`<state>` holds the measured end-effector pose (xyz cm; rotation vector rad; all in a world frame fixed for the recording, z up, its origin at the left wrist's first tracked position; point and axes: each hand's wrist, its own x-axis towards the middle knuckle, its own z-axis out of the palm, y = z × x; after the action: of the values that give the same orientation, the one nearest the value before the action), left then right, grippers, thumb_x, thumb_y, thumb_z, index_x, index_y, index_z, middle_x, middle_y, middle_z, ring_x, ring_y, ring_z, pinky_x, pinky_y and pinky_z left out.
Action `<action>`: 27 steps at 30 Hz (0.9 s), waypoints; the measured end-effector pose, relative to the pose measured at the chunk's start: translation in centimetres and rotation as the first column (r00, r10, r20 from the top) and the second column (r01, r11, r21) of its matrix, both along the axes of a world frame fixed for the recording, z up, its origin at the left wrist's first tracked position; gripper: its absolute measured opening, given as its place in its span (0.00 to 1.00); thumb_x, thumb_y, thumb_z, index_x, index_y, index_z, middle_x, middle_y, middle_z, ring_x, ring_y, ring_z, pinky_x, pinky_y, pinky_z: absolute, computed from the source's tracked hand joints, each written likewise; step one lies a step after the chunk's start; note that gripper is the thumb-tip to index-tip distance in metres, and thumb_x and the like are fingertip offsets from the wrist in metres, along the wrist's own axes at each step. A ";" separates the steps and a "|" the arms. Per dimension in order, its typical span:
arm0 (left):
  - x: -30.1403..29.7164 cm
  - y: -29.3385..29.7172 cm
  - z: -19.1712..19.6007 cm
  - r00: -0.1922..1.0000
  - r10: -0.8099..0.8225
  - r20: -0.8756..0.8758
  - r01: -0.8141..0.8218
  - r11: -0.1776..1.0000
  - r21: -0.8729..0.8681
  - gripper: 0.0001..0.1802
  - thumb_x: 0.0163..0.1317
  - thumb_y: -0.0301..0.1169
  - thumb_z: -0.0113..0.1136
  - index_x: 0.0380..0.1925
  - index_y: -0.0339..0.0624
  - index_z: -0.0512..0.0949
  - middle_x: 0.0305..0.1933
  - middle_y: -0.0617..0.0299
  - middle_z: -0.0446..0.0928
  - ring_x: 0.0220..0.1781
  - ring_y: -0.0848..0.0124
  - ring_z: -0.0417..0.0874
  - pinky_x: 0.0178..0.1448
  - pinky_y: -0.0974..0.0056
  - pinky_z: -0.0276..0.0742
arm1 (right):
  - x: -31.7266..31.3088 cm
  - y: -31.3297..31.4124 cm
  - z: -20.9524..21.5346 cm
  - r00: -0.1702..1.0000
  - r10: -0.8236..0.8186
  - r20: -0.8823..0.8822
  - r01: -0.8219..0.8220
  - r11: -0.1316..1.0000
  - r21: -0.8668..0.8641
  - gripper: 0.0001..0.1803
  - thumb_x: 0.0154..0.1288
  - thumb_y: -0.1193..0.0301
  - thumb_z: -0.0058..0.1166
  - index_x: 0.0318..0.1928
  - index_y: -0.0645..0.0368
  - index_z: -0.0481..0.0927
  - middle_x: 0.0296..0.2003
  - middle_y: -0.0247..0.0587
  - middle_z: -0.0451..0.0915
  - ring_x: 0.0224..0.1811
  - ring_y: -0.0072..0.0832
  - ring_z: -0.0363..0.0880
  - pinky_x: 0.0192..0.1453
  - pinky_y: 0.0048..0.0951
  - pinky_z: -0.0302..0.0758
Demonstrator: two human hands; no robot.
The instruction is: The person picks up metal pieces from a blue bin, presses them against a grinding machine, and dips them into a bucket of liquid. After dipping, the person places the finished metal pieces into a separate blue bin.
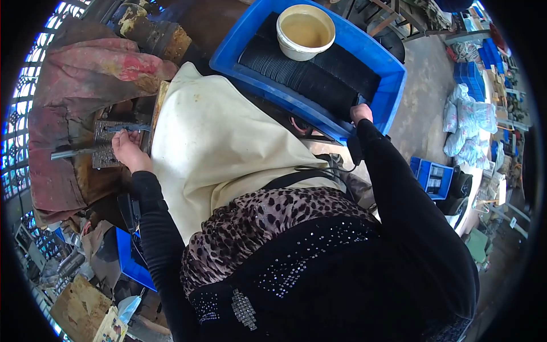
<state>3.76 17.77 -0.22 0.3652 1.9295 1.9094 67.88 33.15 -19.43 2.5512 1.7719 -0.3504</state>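
My left hand (128, 149) is at a worn dark block (106, 157) on the left, its fingers pinching a narrow dark metal strip (126, 128) that lies along the block's top. A short metal rod (62, 154) sticks out of the block's left side. On the other side, my right hand (360, 114) is inside a blue plastic bin (395, 100), closed at the right end of tightly packed rows of thin black plates (307, 81). Its fingers grip a dark thin piece there, mostly hidden by the hand.
A cream bucket of cloudy liquid (306, 34) stands on the plates in the bin. A cream apron sheet (211, 125) covers my lap. Stained red cloth (102, 62) drapes the machinery at left. White sacks (470, 119) and a smaller blue crate (431, 178) sit at right.
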 end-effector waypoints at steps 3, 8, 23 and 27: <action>0.0 -0.2 0.2 1.000 0.000 -0.003 0.000 1.000 -0.004 0.04 0.68 0.28 0.53 0.39 0.41 0.71 0.32 0.66 0.74 0.32 0.75 0.77 0.39 0.70 0.76 | -1.4 0.7 2.3 0.932 -0.284 -0.225 0.206 0.926 -0.316 0.21 0.69 0.57 0.49 0.33 0.65 0.81 0.23 0.45 0.83 0.18 0.32 0.81 0.21 0.33 0.76; 0.0 -0.2 0.2 1.000 -0.007 0.000 0.007 1.000 -0.007 0.03 0.68 0.28 0.53 0.38 0.42 0.72 0.31 0.66 0.74 0.32 0.75 0.77 0.39 0.71 0.76 | -3.3 0.8 6.0 0.903 -0.360 -0.233 0.248 0.882 -0.402 0.23 0.68 0.54 0.52 0.36 0.66 0.81 0.22 0.45 0.82 0.16 0.32 0.80 0.20 0.30 0.77; 0.4 -0.3 0.3 1.000 -0.018 0.017 0.018 1.000 -0.017 0.02 0.69 0.27 0.53 0.37 0.42 0.72 0.32 0.66 0.74 0.32 0.75 0.76 0.39 0.70 0.76 | -2.1 0.6 7.1 0.905 -0.295 -0.308 0.135 0.883 -0.449 0.20 0.64 0.59 0.60 0.38 0.67 0.80 0.23 0.41 0.81 0.16 0.28 0.80 0.17 0.26 0.75; 0.2 -0.2 0.3 0.999 -0.016 0.031 0.016 1.000 -0.012 0.02 0.69 0.27 0.53 0.37 0.42 0.72 0.32 0.66 0.74 0.32 0.75 0.76 0.39 0.70 0.76 | -2.2 -0.1 7.0 0.957 -0.121 -0.264 0.003 0.912 -0.409 0.19 0.64 0.61 0.60 0.41 0.68 0.79 0.25 0.41 0.82 0.17 0.28 0.81 0.16 0.25 0.76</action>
<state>3.99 17.60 0.03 0.3443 1.9117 1.8818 65.66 33.07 -12.45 2.3464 1.4856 -1.0187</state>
